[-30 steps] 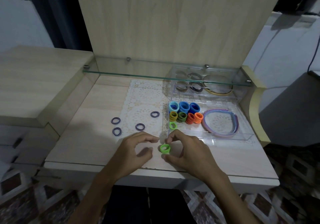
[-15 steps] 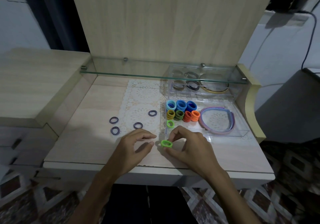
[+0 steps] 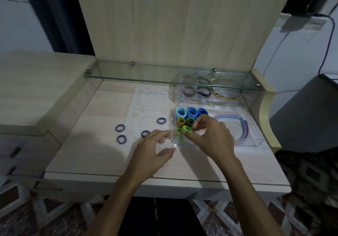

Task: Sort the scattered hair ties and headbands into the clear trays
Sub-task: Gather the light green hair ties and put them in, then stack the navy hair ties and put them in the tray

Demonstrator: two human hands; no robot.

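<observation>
Right hand (image 3: pixel 212 135): we pinch a bright green hair tie (image 3: pixel 187 129) over the near tray (image 3: pixel 256 141), beside another green one.
Left hand (image 3: pixel 155 150): loosely spread, holding nothing, by the tray's corner.
Done: coloured ties and headbands (image 3: pixel 244 128) sit in clear plastic.
Left: four dark rings (image 3: pixel 120 127) scattered on the desk (image 3: pixel 91 153).
Feel: soft, stretchy loops.

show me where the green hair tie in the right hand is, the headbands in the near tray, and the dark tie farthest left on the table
green hair tie (image 3: pixel 187 128), head view, its top loop.
headbands (image 3: pixel 244 128), head view, right bend of the stack.
dark tie (image 3: pixel 120 127), head view, its right rim.
</observation>
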